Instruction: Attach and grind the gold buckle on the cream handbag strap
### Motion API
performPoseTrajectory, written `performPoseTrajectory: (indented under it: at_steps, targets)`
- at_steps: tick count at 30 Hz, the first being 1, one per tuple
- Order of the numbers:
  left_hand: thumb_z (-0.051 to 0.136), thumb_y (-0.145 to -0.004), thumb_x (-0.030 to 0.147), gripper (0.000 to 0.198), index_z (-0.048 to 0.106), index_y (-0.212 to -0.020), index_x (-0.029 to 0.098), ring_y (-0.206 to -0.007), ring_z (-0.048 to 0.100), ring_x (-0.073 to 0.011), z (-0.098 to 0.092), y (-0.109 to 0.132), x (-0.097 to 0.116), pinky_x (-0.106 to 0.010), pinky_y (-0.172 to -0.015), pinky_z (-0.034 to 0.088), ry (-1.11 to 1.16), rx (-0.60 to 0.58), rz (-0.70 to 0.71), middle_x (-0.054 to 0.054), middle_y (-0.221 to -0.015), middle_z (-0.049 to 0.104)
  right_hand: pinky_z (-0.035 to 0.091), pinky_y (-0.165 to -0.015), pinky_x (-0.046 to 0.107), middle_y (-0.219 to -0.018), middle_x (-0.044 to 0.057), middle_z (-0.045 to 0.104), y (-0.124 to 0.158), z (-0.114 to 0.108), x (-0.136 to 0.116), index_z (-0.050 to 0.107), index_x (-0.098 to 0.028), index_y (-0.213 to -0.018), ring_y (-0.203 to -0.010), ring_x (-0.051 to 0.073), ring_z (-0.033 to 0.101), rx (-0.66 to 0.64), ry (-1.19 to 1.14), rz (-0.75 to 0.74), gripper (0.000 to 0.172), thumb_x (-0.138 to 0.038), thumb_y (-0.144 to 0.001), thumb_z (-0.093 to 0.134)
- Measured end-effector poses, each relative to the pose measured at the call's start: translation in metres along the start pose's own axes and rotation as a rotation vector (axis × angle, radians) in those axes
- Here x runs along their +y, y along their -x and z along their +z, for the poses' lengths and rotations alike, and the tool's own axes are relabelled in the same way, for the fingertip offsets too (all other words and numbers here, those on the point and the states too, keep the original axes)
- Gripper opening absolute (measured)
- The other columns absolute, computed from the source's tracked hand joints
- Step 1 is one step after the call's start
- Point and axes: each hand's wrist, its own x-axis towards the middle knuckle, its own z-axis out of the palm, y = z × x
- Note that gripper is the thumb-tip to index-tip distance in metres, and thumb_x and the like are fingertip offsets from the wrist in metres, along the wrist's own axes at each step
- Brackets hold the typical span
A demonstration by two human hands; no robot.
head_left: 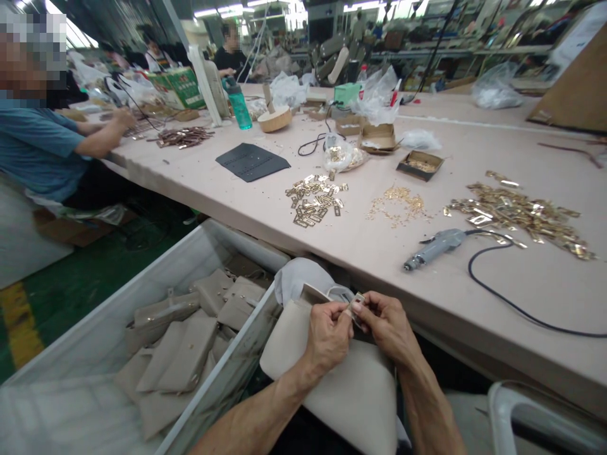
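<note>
A beige handbag (360, 393) rests on my lap, its flap or body panel (287, 335) spreading to the left under my wrists. Above it my left hand (329, 332) and my right hand (386, 321) meet, fingertips pinched together around a small gold metal plate (358, 299) with a slot-like opening. Both hands are closed on it. Whether the left fingers also grip an edge of the bag is hidden. White lining or wrapping (303, 278) bunches behind the bag.
A grey bin (85, 360) of beige bags (184, 347) stands left. On the table (360, 246) lie gold frames (315, 199), small fasteners (398, 203), gold plates (521, 212), a corded electric screwdriver (436, 248) and a black sheet (251, 162). A co-worker (42, 139) sits left; a chair (502, 404) is right.
</note>
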Motion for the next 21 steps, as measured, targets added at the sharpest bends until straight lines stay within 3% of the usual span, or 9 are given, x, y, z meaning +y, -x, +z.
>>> performPoseTrajectory:
  at_steps: [4, 12, 18, 21]
  targets:
    - [0.058, -0.092, 0.033, 0.03, 0.073, -0.08, 0.01, -0.029, 0.041, -0.0089, 0.003, 0.002, 0.004, -0.017, -0.027, 0.026, 0.067, -0.006, -0.044, 0.003, -0.049, 0.051, 0.038, -0.054, 0.023, -0.068, 0.002, 0.06, 0.001, -0.004, 0.002, 0.068, -0.013, -0.087, -0.058, 0.014, 0.051, -0.054, -0.107, 0.0, 0.034, -0.045, -0.09, 0.077]
    - [0.059, -0.09, 0.031, 0.029, 0.075, -0.084, 0.008, -0.03, 0.043, -0.0093, 0.004, -0.001, 0.0, -0.018, -0.029, 0.027, 0.01, 0.019, -0.028, 0.002, -0.05, 0.052, 0.039, -0.055, 0.022, -0.073, 0.001, 0.059, 0.0, -0.002, 0.009, 0.068, -0.015, -0.089, -0.063, 0.014, 0.05, 0.01, -0.052, -0.062, 0.02, -0.034, -0.091, 0.072]
    - [0.056, -0.093, 0.029, 0.027, 0.074, -0.082, 0.011, -0.031, 0.044, -0.0086, 0.003, -0.006, -0.004, -0.018, -0.033, 0.029, -0.051, 0.02, -0.007, 0.003, -0.05, 0.053, 0.036, -0.054, 0.023, -0.073, 0.0, 0.059, -0.002, -0.001, 0.009, 0.067, -0.016, -0.089, -0.062, 0.014, 0.049, 0.02, -0.039, -0.05, 0.022, -0.037, -0.091, 0.071]
    - [0.056, -0.094, 0.029, 0.03, 0.066, -0.07, 0.014, -0.031, 0.044, -0.0081, 0.005, -0.005, -0.004, -0.018, -0.034, 0.029, -0.073, 0.02, -0.009, 0.002, -0.05, 0.053, 0.035, -0.052, 0.023, -0.069, 0.0, 0.057, -0.004, 0.002, 0.011, 0.065, -0.016, -0.082, -0.06, 0.014, 0.047, 0.082, -0.001, -0.037, 0.033, -0.046, -0.09, 0.075]
